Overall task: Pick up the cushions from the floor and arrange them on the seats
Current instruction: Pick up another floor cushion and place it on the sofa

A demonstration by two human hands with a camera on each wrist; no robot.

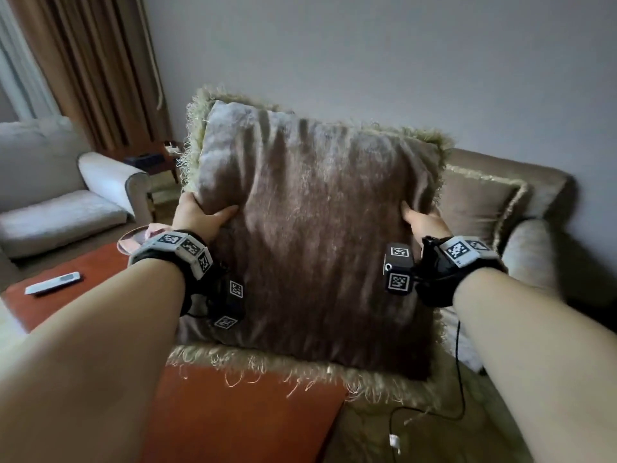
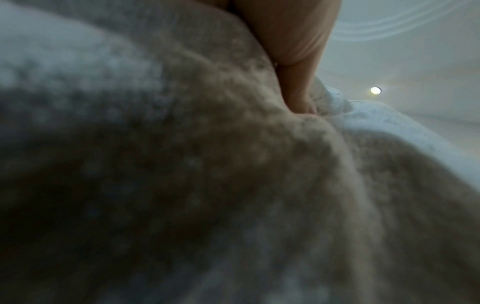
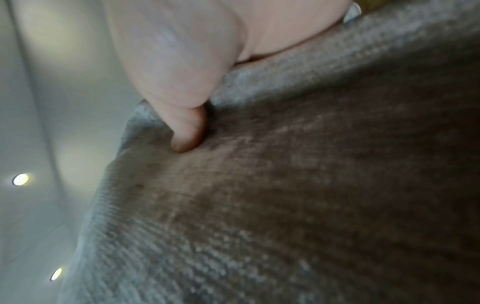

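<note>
A large brown velvet cushion (image 1: 310, 235) with a pale fringed edge is held upright in front of me, above the floor. My left hand (image 1: 197, 213) grips its left side, thumb across the front and fingers behind. On the opposite side my right hand (image 1: 419, 220) grips the cushion the same way. Both wrist views are filled with the cushion fabric (image 2: 207, 185) (image 3: 285, 185), each with a thumb (image 2: 293, 51) (image 3: 176, 82) pressed into it. Behind it stands a brown armchair (image 1: 547, 182) with another fringed cushion (image 1: 477, 198) against its back.
An orange-topped table (image 1: 100, 265) at lower left carries a white remote (image 1: 53, 283) and a dish (image 1: 133, 240). A light grey sofa (image 1: 50, 195) stands at far left by brown curtains (image 1: 93, 61). A black cable (image 1: 457, 389) hangs from my right wrist.
</note>
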